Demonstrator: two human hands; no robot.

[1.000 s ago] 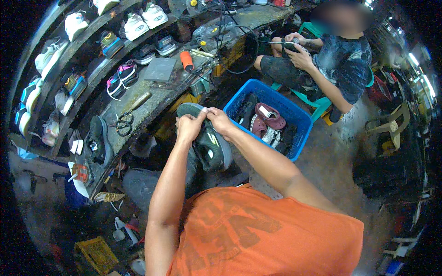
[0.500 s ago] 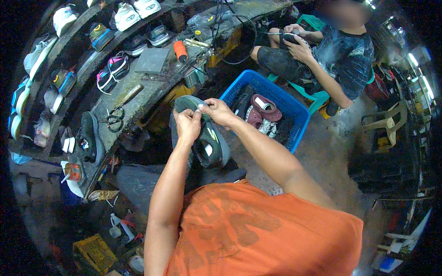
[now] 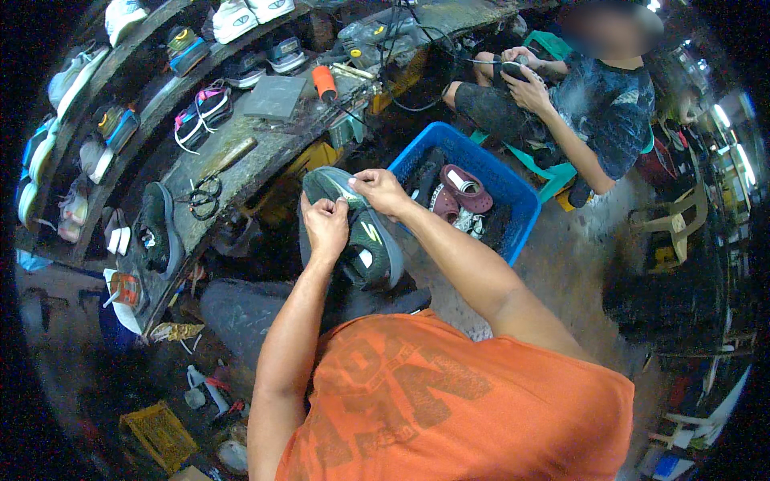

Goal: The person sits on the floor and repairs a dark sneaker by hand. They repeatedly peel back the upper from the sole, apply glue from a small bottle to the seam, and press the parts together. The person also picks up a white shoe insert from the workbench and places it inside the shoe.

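Observation:
A dark sports shoe (image 3: 375, 234) with a grey sole and a pale mark on its side lies over my lap, its toe pointing away from me. My left hand (image 3: 325, 231) is closed, thumb and fingers pressed together on the shoe's upper near the toe. My right hand (image 3: 380, 192) pinches at the toe's right side, close to the left fingertips. Between the two hands a pale greenish patch shows on the shoe; whether the fingers hold a thread or a loose edge there is too small to tell.
A blue crate (image 3: 525, 204) with maroon clogs (image 3: 467, 191) stands ahead right. Beyond it a seated co-worker (image 3: 605, 104) holds a shoe. On the bench at left are a similar dark shoe (image 3: 163, 228), black scissors (image 3: 204, 198), an orange-handled tool (image 3: 324, 82) and a grey slab (image 3: 274, 97).
My fingertips are slightly farther apart, and more of the pale patch between them shows. The shoe stays in nearly the same place. The whole view has shifted a little.

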